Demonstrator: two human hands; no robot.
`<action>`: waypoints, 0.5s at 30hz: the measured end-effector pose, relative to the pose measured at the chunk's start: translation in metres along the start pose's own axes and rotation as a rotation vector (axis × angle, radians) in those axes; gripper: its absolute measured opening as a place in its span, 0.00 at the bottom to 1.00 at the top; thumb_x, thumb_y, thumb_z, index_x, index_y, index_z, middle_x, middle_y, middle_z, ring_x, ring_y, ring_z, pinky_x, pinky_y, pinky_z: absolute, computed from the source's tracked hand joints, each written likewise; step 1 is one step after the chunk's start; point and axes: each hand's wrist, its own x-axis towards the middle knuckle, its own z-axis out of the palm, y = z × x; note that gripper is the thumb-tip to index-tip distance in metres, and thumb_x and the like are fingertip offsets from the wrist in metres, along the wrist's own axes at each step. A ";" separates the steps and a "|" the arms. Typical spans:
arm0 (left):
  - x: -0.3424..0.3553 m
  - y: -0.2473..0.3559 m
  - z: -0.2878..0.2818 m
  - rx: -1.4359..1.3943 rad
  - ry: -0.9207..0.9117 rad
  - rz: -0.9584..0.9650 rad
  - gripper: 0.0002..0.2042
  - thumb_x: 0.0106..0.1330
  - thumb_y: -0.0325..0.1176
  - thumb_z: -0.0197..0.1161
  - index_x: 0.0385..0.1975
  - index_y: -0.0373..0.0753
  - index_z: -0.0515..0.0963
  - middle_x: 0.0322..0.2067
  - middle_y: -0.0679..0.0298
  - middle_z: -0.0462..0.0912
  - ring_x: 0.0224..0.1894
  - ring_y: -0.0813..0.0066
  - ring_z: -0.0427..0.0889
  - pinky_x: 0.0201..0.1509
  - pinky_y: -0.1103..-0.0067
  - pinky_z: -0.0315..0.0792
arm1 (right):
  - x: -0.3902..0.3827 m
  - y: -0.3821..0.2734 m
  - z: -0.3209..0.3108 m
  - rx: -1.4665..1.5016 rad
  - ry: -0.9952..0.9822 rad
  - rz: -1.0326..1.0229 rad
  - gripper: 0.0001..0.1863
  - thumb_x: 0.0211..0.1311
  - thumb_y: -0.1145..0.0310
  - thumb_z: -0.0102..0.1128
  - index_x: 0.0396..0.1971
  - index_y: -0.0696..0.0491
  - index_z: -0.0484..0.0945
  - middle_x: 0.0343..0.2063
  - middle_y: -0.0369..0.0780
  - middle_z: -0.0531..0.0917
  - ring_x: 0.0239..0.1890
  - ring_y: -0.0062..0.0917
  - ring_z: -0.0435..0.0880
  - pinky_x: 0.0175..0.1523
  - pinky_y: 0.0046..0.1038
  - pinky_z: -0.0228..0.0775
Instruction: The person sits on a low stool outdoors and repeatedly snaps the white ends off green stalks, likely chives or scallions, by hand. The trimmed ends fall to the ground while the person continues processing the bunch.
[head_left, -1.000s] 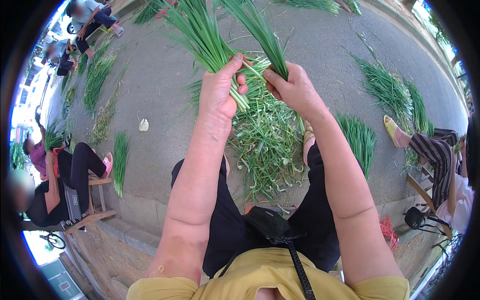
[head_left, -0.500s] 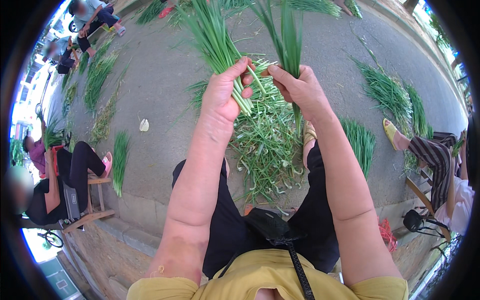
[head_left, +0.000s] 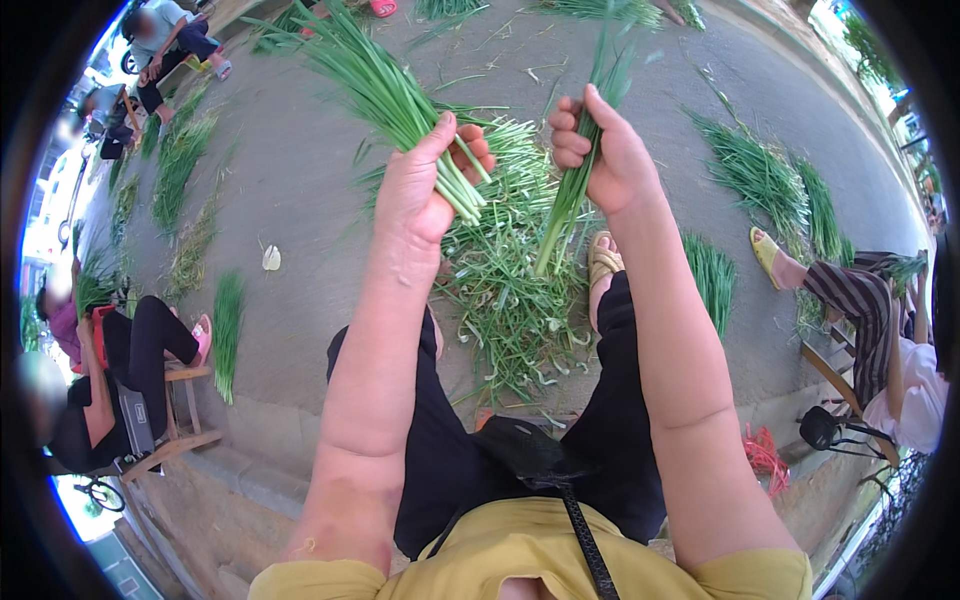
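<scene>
A thick bunch of garlic chives rests in my left hand, its pale stem ends pointing down toward me and the leaves fanning up and left. My thumb lies over the stems, with the fingers curled behind. To the right, my right hand grips a thinner bunch of chives in closed fingers. Its lower ends hang down and to the left, while its leaf tips blur at the top. Beneath both hands, between my feet, lies a heap of loose chive leaves and pale trimmings.
More chives lie on the pavement at right, beside my right foot, and at left. Seated people are on both sides, including one in striped trousers. Red string lies tangled near my right arm.
My hands have moved apart. The left hand with its bunch has shifted left; the right fingers have wrapped round the thinner bunch, which has tilted, its lower ends swinging left.
</scene>
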 end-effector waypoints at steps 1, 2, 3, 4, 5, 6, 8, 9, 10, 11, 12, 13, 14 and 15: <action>0.000 0.001 -0.003 0.005 -0.085 -0.023 0.08 0.62 0.32 0.61 0.36 0.38 0.72 0.27 0.63 0.76 0.24 0.78 0.75 0.24 0.82 0.70 | 0.002 -0.005 -0.004 0.095 -0.032 0.003 0.18 0.69 0.56 0.42 0.33 0.58 0.68 0.25 0.37 0.70 0.19 0.17 0.63 0.23 0.20 0.56; 0.001 0.003 -0.008 0.010 -0.170 -0.045 0.08 0.62 0.32 0.61 0.37 0.38 0.72 0.25 0.64 0.74 0.23 0.80 0.72 0.24 0.83 0.68 | 0.003 -0.009 -0.009 0.190 -0.064 0.006 0.18 0.70 0.56 0.41 0.34 0.59 0.68 0.25 0.37 0.70 0.20 0.17 0.63 0.24 0.20 0.56; 0.000 0.004 -0.007 0.016 -0.256 -0.067 0.08 0.62 0.32 0.61 0.38 0.38 0.72 0.23 0.66 0.72 0.21 0.82 0.70 0.23 0.84 0.67 | 0.004 -0.012 -0.010 0.286 -0.098 0.007 0.19 0.70 0.56 0.40 0.35 0.59 0.67 0.25 0.38 0.69 0.20 0.18 0.62 0.24 0.21 0.56; -0.003 0.002 -0.002 0.043 -0.210 -0.076 0.12 0.62 0.33 0.61 0.41 0.37 0.71 0.21 0.71 0.68 0.17 0.87 0.63 0.20 0.88 0.60 | 0.004 -0.015 -0.012 0.347 -0.149 0.020 0.20 0.71 0.56 0.37 0.36 0.60 0.66 0.26 0.38 0.67 0.20 0.19 0.62 0.25 0.21 0.57; -0.005 0.001 0.000 0.052 -0.257 -0.112 0.13 0.62 0.34 0.62 0.42 0.36 0.71 0.20 0.71 0.68 0.17 0.88 0.62 0.19 0.88 0.58 | 0.004 -0.018 -0.014 0.379 -0.167 0.022 0.20 0.71 0.56 0.37 0.36 0.60 0.67 0.26 0.38 0.67 0.20 0.19 0.62 0.25 0.21 0.57; -0.006 0.001 0.001 0.064 -0.303 -0.146 0.14 0.62 0.34 0.62 0.43 0.36 0.71 0.20 0.72 0.68 0.16 0.89 0.62 0.19 0.89 0.57 | 0.004 -0.020 -0.013 0.412 -0.186 0.025 0.20 0.71 0.55 0.37 0.37 0.60 0.67 0.26 0.38 0.67 0.20 0.19 0.62 0.25 0.21 0.57; -0.012 -0.001 0.007 0.152 -0.328 -0.179 0.16 0.60 0.35 0.64 0.43 0.34 0.72 0.18 0.75 0.66 0.14 0.91 0.59 0.16 0.90 0.53 | 0.004 -0.023 -0.014 0.463 -0.230 0.019 0.21 0.70 0.54 0.37 0.37 0.60 0.67 0.26 0.38 0.67 0.20 0.19 0.62 0.24 0.21 0.56; -0.015 -0.004 0.010 0.206 -0.320 -0.185 0.15 0.60 0.35 0.64 0.42 0.34 0.72 0.18 0.75 0.66 0.14 0.91 0.59 0.16 0.90 0.53 | 0.003 -0.024 -0.014 0.480 -0.254 0.011 0.21 0.70 0.54 0.38 0.37 0.60 0.67 0.25 0.38 0.67 0.20 0.18 0.62 0.24 0.21 0.56; -0.017 -0.007 0.012 0.260 -0.313 -0.191 0.14 0.59 0.34 0.65 0.40 0.34 0.73 0.17 0.75 0.66 0.13 0.91 0.59 0.15 0.90 0.53 | 0.003 -0.026 -0.015 0.498 -0.279 0.003 0.21 0.70 0.53 0.38 0.38 0.60 0.67 0.25 0.38 0.67 0.20 0.18 0.62 0.24 0.21 0.56; -0.018 -0.010 0.014 0.313 -0.305 -0.197 0.13 0.58 0.34 0.66 0.39 0.35 0.74 0.16 0.75 0.65 0.12 0.91 0.59 0.15 0.89 0.53 | 0.003 -0.026 -0.016 0.513 -0.298 -0.003 0.22 0.70 0.53 0.38 0.38 0.60 0.67 0.25 0.37 0.67 0.19 0.18 0.62 0.24 0.21 0.56; -0.019 -0.015 0.014 0.316 -0.295 -0.196 0.11 0.56 0.33 0.67 0.34 0.35 0.75 0.16 0.74 0.68 0.12 0.91 0.60 0.14 0.89 0.53 | 0.004 -0.027 -0.017 0.530 -0.318 -0.009 0.22 0.70 0.53 0.39 0.38 0.60 0.67 0.24 0.37 0.67 0.19 0.18 0.62 0.24 0.21 0.56; -0.020 -0.018 0.015 0.336 -0.302 -0.201 0.11 0.56 0.32 0.68 0.33 0.36 0.75 0.17 0.73 0.69 0.12 0.90 0.61 0.14 0.89 0.54 | 0.005 -0.028 -0.018 0.546 -0.339 -0.014 0.22 0.69 0.52 0.40 0.38 0.60 0.67 0.24 0.37 0.68 0.19 0.18 0.62 0.23 0.21 0.56; -0.023 -0.020 0.017 0.355 -0.308 -0.205 0.11 0.55 0.32 0.68 0.32 0.36 0.74 0.18 0.72 0.71 0.12 0.90 0.61 0.14 0.89 0.55 | 0.005 -0.029 -0.020 0.546 -0.335 -0.021 0.22 0.69 0.52 0.40 0.37 0.60 0.67 0.24 0.37 0.68 0.19 0.18 0.61 0.23 0.20 0.56; -0.024 -0.021 0.018 0.377 -0.314 -0.209 0.10 0.55 0.31 0.68 0.32 0.36 0.74 0.19 0.72 0.72 0.12 0.90 0.62 0.14 0.89 0.55 | 0.005 -0.030 -0.020 0.547 -0.333 -0.027 0.22 0.69 0.52 0.41 0.37 0.60 0.68 0.23 0.37 0.68 0.19 0.17 0.61 0.23 0.20 0.56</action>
